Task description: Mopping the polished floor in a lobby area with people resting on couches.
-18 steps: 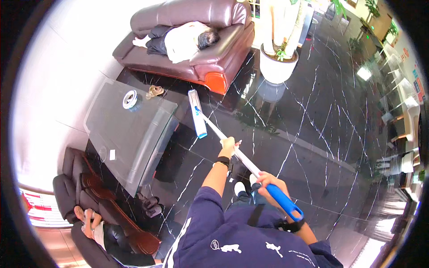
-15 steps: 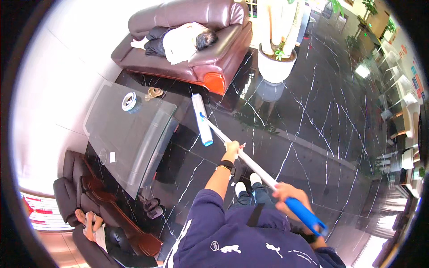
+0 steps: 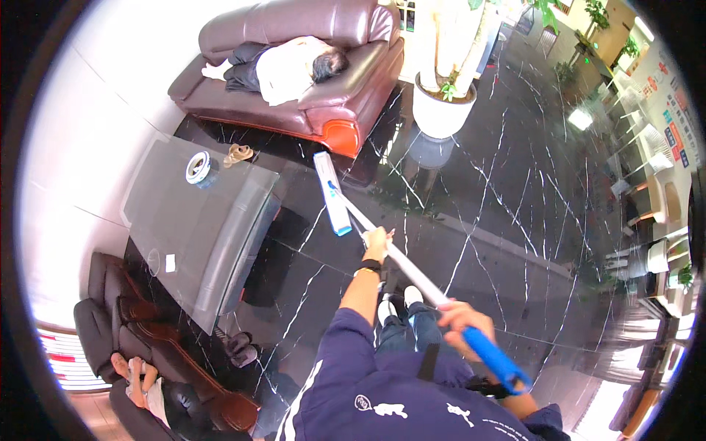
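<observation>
I hold a flat mop across my front, its pale pole slanting from far left to near right. My left hand is closed round the middle of the pole. Nearer to me, my right hand wraps the pole just above the blue grip. The long white-and-blue mop head lies on the black marble floor, between the low dark table and the sofa's front corner.
A person lies on the brown leather sofa; another sits in a dark armchair at lower left. The low table bears a round container. Sandals and dark shoes lie beside it. A white planter stands at the back.
The sofa, table and planter have shifted slightly left in view. Both hands keep their hold on the mop, and its head stays in nearly the same spot in the picture.
</observation>
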`<state>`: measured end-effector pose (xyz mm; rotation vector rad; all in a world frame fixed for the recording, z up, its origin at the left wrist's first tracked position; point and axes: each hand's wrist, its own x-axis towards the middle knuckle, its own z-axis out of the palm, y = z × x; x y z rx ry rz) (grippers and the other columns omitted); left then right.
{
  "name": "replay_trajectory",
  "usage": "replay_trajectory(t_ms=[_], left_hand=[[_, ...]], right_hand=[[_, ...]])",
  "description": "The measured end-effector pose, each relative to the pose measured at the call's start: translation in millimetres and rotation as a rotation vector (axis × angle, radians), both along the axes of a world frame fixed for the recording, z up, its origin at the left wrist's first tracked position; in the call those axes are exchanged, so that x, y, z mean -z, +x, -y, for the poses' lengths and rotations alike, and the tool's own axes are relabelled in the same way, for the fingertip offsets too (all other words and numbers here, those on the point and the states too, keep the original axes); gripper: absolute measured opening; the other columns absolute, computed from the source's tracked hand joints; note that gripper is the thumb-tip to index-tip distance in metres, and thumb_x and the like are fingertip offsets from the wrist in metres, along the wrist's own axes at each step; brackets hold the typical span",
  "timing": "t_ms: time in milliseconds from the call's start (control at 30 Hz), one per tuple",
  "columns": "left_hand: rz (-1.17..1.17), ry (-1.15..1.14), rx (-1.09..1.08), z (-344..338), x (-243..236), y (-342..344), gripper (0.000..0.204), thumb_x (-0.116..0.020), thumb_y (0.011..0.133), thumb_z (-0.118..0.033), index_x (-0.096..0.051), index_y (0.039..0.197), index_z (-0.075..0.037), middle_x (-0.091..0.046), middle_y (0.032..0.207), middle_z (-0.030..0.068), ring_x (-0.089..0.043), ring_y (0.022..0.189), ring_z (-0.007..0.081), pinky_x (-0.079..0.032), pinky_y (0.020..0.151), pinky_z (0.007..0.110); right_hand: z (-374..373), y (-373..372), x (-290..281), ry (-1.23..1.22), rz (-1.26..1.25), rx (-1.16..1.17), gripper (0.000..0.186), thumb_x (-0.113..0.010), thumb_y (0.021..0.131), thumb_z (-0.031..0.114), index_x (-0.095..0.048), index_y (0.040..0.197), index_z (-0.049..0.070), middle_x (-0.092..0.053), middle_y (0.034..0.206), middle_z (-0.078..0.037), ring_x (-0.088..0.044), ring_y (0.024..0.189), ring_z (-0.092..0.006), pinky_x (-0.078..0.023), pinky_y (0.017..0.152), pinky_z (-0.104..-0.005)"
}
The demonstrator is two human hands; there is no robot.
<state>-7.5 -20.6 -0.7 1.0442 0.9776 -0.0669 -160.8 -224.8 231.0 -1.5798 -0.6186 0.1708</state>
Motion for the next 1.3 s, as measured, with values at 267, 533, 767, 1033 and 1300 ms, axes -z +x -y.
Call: replay_trajectory(t_ms=[267, 533, 767, 1033, 1300], left_hand=[[0.152, -0.248, -0.064, 27, -10, -34, 0.034, -0.045, 0.067, 0.000, -0.021, 0.089, -0.007, -0.040, 0.066, 0.0122, -0.049, 0.046, 0.0210, -0.040, 0.036, 0.030], [0.031, -0.170, -0.021, 157, -12, -72, 0.029, -0.037, 0.065, 0.005, -0.023, 0.090, 0.004, -0.043, 0.063, 0.0165, -0.049, 0.042, 0.0225, -0.040, 0.032, 0.029], [-0.107, -0.032, 0.118, 285, -56, -148, 0.036, -0.036, 0.066, 0.005, -0.019, 0.096, 0.000, -0.040, 0.076, 0.0187, -0.047, 0.047, 0.0208, -0.040, 0.036, 0.031], [-0.078, -0.091, 0.309, 248, -3, -105, 0.034, -0.041, 0.066, 0.001, -0.020, 0.093, 0.003, -0.047, 0.075, 0.0169, -0.052, 0.049, 0.0207, -0.043, 0.040, 0.032], [-0.073, -0.061, 0.361, 221, -62, -120, 0.033, -0.039, 0.069, 0.001, -0.016, 0.092, 0.000, -0.045, 0.068, 0.0133, -0.051, 0.051, 0.0215, -0.044, 0.041, 0.035]], right_hand=[[-12, 6, 58, -0.084, -0.010, -0.022, 0.016, -0.056, 0.064, -0.002, -0.041, 0.063, 0.004, -0.052, 0.086, -0.009, -0.045, 0.096, -0.0244, -0.032, 0.084, -0.0347], [109, -57, 35, 0.074, -0.005, 0.197, 0.013, -0.058, 0.065, 0.003, -0.046, 0.067, 0.004, -0.054, 0.078, -0.007, -0.047, 0.092, -0.0234, -0.034, 0.081, -0.0342], [222, -134, 12, 0.092, -0.089, 0.309, 0.014, -0.057, 0.067, 0.006, -0.044, 0.065, 0.005, -0.055, 0.077, -0.008, -0.047, 0.093, -0.0246, -0.033, 0.082, -0.0369], [193, -109, 19, 0.065, -0.042, 0.309, 0.017, -0.058, 0.070, 0.014, -0.042, 0.066, 0.007, -0.054, 0.080, -0.008, -0.045, 0.095, -0.0263, -0.032, 0.082, -0.0379], [163, -113, -1, -0.008, -0.068, 0.333, 0.015, -0.060, 0.062, 0.002, -0.046, 0.064, 0.006, -0.055, 0.079, -0.009, -0.048, 0.091, -0.0263, -0.033, 0.082, -0.0358]])
